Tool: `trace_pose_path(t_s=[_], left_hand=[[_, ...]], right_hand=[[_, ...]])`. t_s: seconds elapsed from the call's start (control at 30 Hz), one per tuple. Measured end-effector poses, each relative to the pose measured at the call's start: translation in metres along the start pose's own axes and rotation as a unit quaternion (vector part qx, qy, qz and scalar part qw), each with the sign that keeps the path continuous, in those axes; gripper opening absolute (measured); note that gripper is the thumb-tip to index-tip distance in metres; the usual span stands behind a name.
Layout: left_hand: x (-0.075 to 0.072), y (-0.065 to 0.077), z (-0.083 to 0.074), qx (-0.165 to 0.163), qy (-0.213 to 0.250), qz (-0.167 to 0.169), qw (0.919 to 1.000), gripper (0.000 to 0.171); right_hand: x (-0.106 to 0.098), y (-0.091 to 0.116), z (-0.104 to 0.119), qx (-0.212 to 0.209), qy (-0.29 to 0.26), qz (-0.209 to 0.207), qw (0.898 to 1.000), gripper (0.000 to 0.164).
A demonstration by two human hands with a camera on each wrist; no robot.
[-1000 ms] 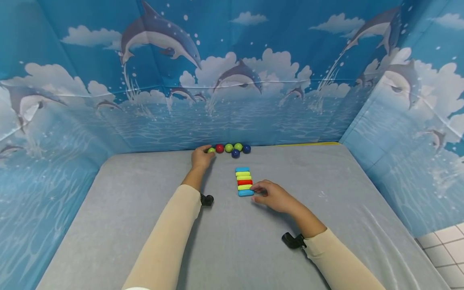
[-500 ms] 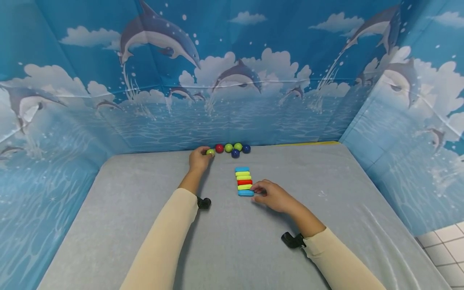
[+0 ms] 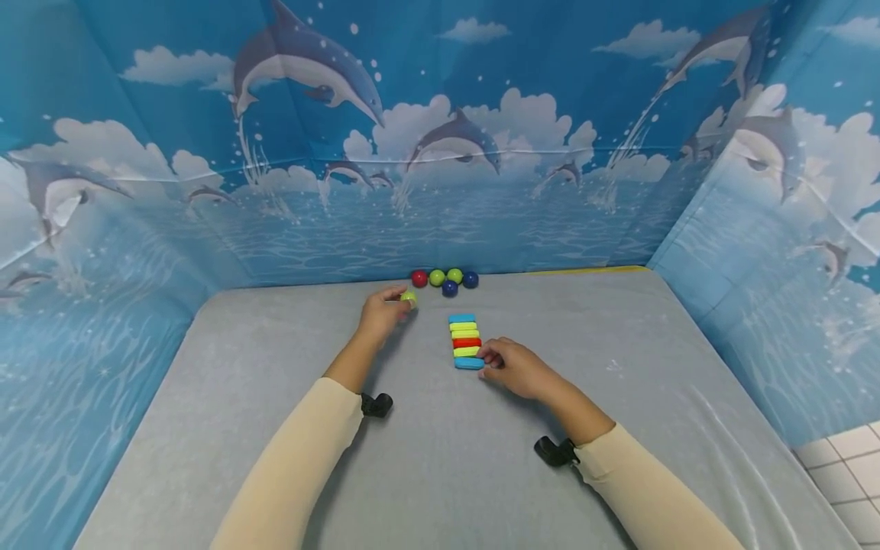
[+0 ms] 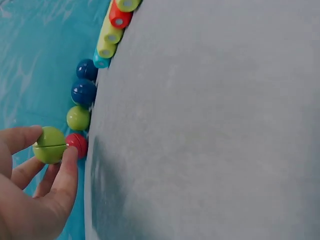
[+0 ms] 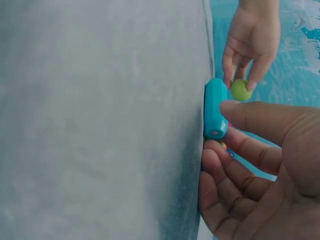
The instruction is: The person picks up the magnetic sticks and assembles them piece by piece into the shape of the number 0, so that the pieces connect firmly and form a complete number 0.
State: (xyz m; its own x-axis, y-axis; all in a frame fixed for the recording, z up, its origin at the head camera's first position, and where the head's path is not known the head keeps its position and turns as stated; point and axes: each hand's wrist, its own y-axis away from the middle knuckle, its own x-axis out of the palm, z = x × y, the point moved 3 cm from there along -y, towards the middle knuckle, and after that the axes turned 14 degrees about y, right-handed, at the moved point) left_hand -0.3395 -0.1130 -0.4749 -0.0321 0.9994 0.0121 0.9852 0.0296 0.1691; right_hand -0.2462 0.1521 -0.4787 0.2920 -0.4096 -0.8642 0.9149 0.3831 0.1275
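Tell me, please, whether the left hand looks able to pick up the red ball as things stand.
Probably not: the left hand is pinching a green ball, though the red ball lies close by.

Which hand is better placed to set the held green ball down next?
Likely the left hand: it pinches the green ball, while the right hand is apart from it, at the nearest blue block.

Passage is left between left hand [image 3: 381, 315] and bar column [image 3: 465, 336]; right side is blocked by right hand [image 3: 520, 370], far side by balls [image 3: 450, 289].
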Motion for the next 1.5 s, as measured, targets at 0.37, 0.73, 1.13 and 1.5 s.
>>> trace_pose_path(t_s=[0.37, 0.73, 1.13, 1.5], left_hand=[[-0.001, 0.036, 0.008, -0.029, -0.015, 0.061, 0.9976, 0.037], [0.006, 0.064, 0.014, -0.057, -0.011, 0.111, 0.9922, 0.033], [0.012, 0.078, 0.021, -0.054, -0.042, 0.133, 0.9888, 0.029], [0.016, 0.09, 0.022, -0.045, -0.06, 0.159, 0.9844, 0.033]], right_hand=[[0.001, 0.0, 0.001, 0.011, 0.024, -0.002, 1.0, 0.017], [0.0, -0.002, 0.002, 0.015, 0.042, -0.006, 0.999, 0.015], [0.0, -0.003, 0.004, 0.014, 0.042, -0.004, 0.999, 0.014], [-0.003, 0.0, 0.005, 0.014, 0.026, -0.012, 0.999, 0.014]])
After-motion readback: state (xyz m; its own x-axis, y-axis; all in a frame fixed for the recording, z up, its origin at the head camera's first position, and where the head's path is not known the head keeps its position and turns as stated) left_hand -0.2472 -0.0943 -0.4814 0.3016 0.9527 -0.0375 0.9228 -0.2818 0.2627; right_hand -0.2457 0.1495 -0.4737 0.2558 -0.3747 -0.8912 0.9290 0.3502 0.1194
